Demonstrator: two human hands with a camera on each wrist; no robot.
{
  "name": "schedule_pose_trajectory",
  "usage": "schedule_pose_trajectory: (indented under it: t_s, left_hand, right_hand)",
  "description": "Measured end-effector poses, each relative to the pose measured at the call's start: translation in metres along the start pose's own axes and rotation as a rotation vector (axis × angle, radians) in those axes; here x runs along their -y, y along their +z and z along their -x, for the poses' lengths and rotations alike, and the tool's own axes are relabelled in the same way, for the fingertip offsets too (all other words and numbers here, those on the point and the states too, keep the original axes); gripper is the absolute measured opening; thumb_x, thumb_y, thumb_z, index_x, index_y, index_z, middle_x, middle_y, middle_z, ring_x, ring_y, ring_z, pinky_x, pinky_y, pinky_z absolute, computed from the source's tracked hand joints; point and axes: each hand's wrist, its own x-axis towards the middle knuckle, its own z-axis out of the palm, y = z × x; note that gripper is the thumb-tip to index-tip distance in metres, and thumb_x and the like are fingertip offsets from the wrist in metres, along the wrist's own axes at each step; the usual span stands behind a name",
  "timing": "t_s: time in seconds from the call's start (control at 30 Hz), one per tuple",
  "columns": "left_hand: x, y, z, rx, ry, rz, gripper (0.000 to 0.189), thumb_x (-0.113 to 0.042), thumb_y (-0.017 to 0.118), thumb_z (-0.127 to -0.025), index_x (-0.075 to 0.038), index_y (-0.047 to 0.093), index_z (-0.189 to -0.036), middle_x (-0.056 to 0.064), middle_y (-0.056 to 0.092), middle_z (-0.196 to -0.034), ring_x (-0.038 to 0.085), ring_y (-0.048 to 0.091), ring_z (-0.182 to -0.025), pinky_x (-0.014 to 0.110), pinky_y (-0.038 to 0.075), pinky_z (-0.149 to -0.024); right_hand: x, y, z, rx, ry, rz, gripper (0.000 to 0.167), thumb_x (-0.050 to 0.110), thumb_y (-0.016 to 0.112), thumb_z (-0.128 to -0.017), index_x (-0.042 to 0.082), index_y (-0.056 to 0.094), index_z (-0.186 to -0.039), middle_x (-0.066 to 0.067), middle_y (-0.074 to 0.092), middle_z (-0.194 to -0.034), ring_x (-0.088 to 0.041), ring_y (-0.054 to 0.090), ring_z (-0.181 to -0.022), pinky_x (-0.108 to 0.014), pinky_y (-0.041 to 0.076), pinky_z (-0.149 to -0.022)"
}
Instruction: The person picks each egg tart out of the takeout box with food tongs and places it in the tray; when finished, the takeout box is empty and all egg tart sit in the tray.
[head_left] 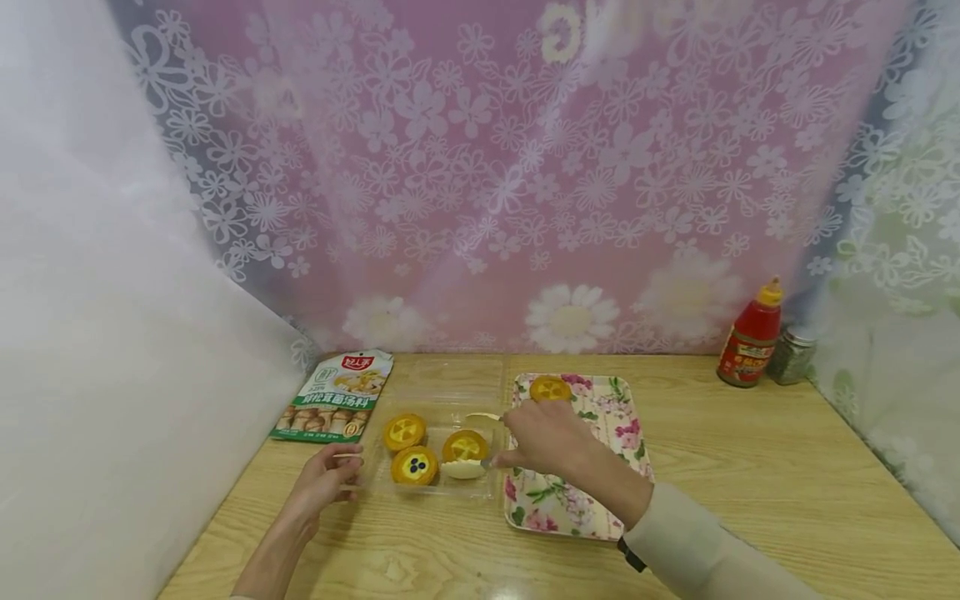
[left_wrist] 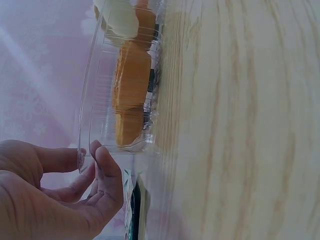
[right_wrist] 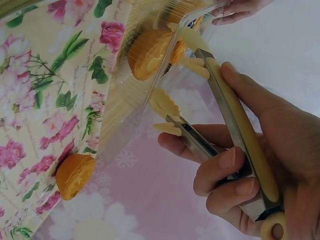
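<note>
In the head view, a clear plastic box (head_left: 450, 492) with its lid folded back holds three tarts: a yellow-topped tart (head_left: 403, 432), a tart with dark berries (head_left: 414, 466) and a tart on the right (head_left: 465, 444). My left hand (head_left: 322, 483) pinches the box's left rim between thumb and fingers, as the left wrist view shows. My right hand (head_left: 551, 437) grips cream-tipped metal tongs (right_wrist: 232, 115). The tongs' tips are spread apart, one on each side of the right-hand tart; whether they touch it I cannot tell.
Right of the box lies a floral tray (head_left: 540, 517) with a tart (head_left: 550, 388) at its far edge. A green-and-white food packet (head_left: 333, 396) lies at the back left. A red sauce bottle (head_left: 750, 337) and a glass spice jar (head_left: 792, 357) stand at the back right.
</note>
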Motion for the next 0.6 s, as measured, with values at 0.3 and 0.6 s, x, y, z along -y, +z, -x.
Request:
schedule_pose_trajectory:
  t_s: [0.3,0.6]
  left_hand:
    - [0.0,0.0,-0.001,-0.01,-0.017,0.005,0.035,-0.01,0.057,-0.107,0.004,0.052,-0.139,0.021,0.062,-0.122,0.026,0.064,-0.091,0.042,0.059,-0.076]
    - [-0.001,0.001,0.0,-0.012,-0.012,0.005,0.035,-0.01,0.058,-0.107,0.005,0.053,-0.139,0.022,0.062,-0.122,0.027,0.065,-0.092,0.041,0.059,-0.075]
  right_hand:
    - [0.01,0.0,-0.007,0.039,0.009,0.025,0.048,0.054,0.084,-0.083,0.017,0.056,-0.068,0.006,0.029,-0.055,-0.008,0.023,-0.049,-0.024,0.022,-0.046]
    - [0.011,0.004,-0.009,0.0,-0.018,0.088,0.051,0.054,0.082,-0.084,0.017,0.054,-0.065,0.007,0.024,-0.055,-0.008,0.019,-0.049,-0.024,0.02,-0.046]
